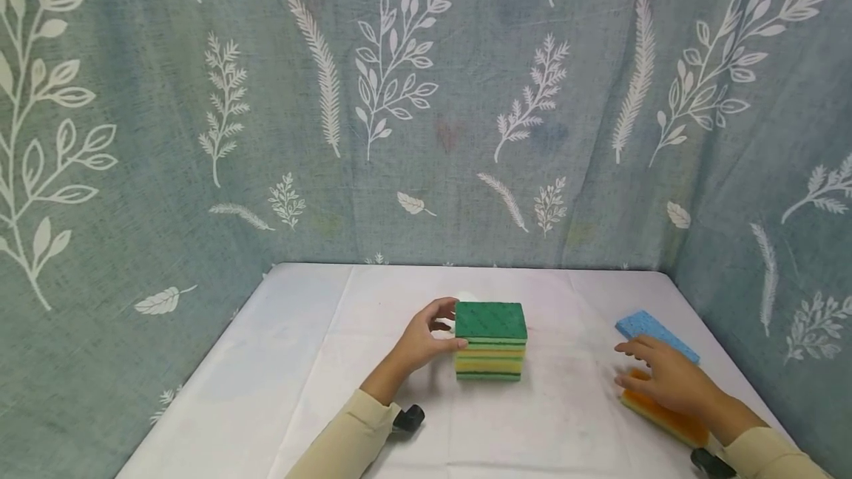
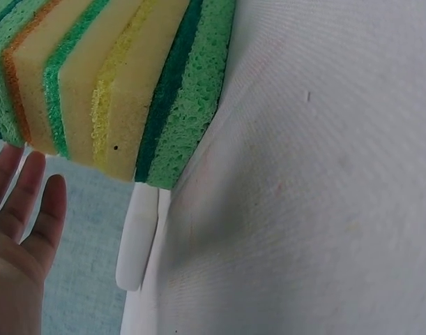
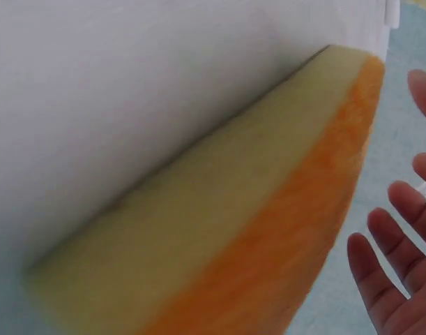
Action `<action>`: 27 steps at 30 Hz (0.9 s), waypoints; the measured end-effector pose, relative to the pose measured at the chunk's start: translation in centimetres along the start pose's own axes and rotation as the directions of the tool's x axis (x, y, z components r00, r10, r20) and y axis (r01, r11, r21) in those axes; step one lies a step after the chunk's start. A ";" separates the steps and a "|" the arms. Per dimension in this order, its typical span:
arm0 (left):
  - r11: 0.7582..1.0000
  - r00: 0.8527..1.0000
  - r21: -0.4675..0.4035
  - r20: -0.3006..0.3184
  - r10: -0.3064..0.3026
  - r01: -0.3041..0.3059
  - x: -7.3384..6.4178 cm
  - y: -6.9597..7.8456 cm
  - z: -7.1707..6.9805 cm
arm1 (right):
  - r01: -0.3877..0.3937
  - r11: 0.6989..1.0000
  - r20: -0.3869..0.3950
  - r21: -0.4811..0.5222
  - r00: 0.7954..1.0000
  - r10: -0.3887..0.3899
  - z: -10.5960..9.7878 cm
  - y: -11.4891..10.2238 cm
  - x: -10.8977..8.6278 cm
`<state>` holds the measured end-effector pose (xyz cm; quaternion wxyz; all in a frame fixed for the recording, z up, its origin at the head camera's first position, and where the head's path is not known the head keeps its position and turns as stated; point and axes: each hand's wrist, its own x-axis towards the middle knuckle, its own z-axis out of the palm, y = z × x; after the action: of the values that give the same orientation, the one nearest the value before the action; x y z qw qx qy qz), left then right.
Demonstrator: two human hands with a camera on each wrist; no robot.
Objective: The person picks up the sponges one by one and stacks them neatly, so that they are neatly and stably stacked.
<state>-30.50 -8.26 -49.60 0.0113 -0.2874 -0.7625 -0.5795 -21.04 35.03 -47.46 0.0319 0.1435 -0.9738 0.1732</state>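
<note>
A stack of several sponges point(image 1: 490, 343) with a dark green top stands in the middle of the white table point(image 1: 319, 361). My left hand point(image 1: 426, 338) is at the stack's left side, thumb near its front corner and fingers by the back corner. In the left wrist view the fingers point(image 2: 28, 195) are straight, with a gap to the stack point(image 2: 108, 77). My right hand point(image 1: 665, 375) hovers, fingers spread, over a yellow and orange sponge point(image 1: 668, 423) lying flat at the right. The right wrist view shows the fingers point(image 3: 397, 258) apart from this sponge point(image 3: 219, 230).
A blue sponge point(image 1: 655, 333) lies flat just beyond my right hand, near the table's right edge. Grey-green cloth with white leaf prints point(image 1: 399, 94) closes in the back and both sides. Bare tabletop point(image 2: 303, 209) lies left of the stack and in front of it.
</note>
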 end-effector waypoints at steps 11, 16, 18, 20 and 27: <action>0.999 0.999 -0.001 -0.006 0.039 -0.039 0.0 0.0 -0.1 | -0.028 0.999 0.026 -0.046 0.999 0.030 0.3 1.7 -2.0; 0.999 0.999 0.002 -0.008 0.048 -0.048 -0.4 0.0 -0.1 | -0.078 0.996 0.086 -0.035 0.993 0.080 0.8 1.6 -2.7; 0.999 0.999 0.001 -0.006 0.054 -0.054 -0.4 0.1 -0.1 | -0.082 0.996 0.094 -0.039 0.992 0.085 0.8 1.5 -2.9; 0.998 0.998 0.001 -0.005 0.061 -0.061 -0.4 0.1 -0.1 | -0.070 0.996 0.089 -0.057 0.993 0.075 0.8 1.4 -3.1; 0.997 0.997 0.000 -0.011 0.072 -0.072 -0.3 0.5 -0.1 | -0.029 0.995 0.087 -0.091 0.996 0.037 0.4 1.7 -3.3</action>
<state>-30.02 -8.39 -49.30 0.0364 -0.3117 -0.7514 -0.5805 -18.34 37.29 -48.79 -0.0079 0.1334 -0.9833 0.1234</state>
